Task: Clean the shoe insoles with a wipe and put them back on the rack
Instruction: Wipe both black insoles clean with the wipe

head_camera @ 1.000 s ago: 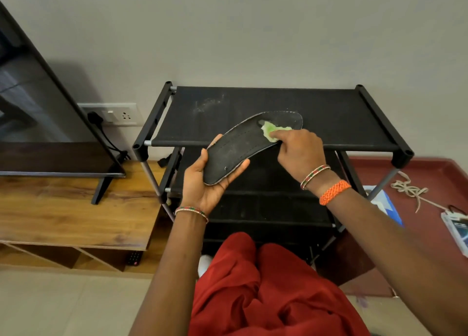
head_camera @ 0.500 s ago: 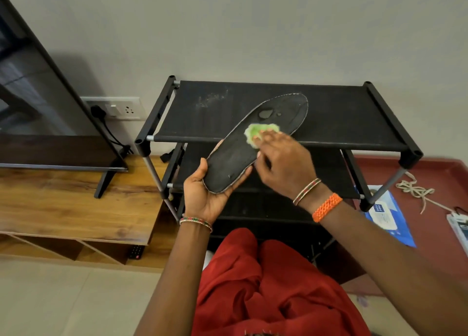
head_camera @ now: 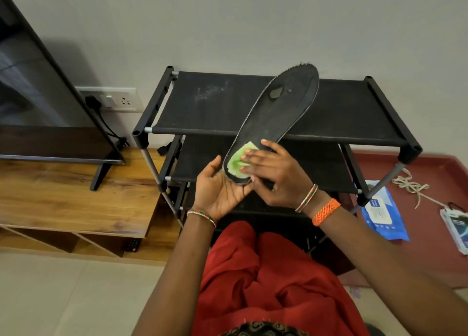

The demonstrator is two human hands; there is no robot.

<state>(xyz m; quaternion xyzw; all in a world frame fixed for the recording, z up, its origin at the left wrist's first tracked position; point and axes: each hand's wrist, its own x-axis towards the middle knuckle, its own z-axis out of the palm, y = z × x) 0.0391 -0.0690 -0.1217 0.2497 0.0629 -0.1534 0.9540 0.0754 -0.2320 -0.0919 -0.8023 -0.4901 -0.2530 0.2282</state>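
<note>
A black shoe insole [head_camera: 276, 112] is held up in front of the black shoe rack [head_camera: 342, 112], its toe pointing up and to the right. My left hand [head_camera: 219, 188] cups the heel end from below, thumb curled against its left edge. My right hand [head_camera: 273, 176] presses a green wipe [head_camera: 238, 162] flat onto the heel end with straight fingers. A small grey spot shows near the insole's toe.
A blue wipe pack [head_camera: 382, 211] lies on the red floor to the right, beside a white cord [head_camera: 410, 186] and a packet [head_camera: 455, 226]. A TV [head_camera: 38, 95] stands on a wooden cabinet [head_camera: 76, 196] at left. My red-clothed lap fills the foreground.
My right hand has drawn the wipe down the insole from the toe to the heel. The insole has tilted more upright, its toe now higher.
</note>
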